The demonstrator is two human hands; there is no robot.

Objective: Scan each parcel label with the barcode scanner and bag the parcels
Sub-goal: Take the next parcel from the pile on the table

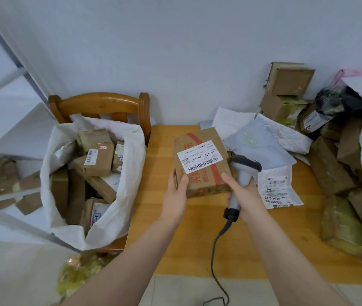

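A brown cardboard parcel (199, 180) with red print and a white barcode label (199, 159) is held above the wooden table (175, 246). My left hand (176, 195) grips its lower left corner, thumb on top. My right hand (245, 195) grips the handle of a grey barcode scanner (241, 171), and its thumb rests on the parcel's right edge. The scanner's head sits just right of the label, and its cable (217, 257) trails toward me. A white sack (129, 151) on a wooden chair at the left holds several boxed parcels.
Grey and white mailer bags (261, 142) lie on the table behind the scanner, one labelled mailer (279, 186) beside it. A heap of cardboard boxes (334, 164) fills the right side. More boxes sit on a white shelf (3, 186) at far left. A wall stands behind.
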